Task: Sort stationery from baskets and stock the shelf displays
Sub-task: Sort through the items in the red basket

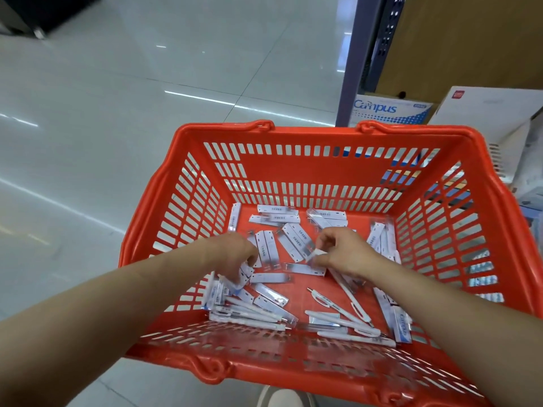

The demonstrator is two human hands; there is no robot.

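Pen packets (296, 242) lie scattered flat in the red basket (293, 171), long axes pointing every way. Left hand (235, 254) grips a bunch of them; right hand (343, 254) pinches one packet's end. Glossy pale floor tiles (117, 113) lie below, a Campus box (390, 111) beyond.

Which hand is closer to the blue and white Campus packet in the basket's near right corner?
Right. The right hand pinches a white packet just beyond the blue-and-white Campus packet; the left hand grips a bunch of packets by the orange plastic basket's left wall.
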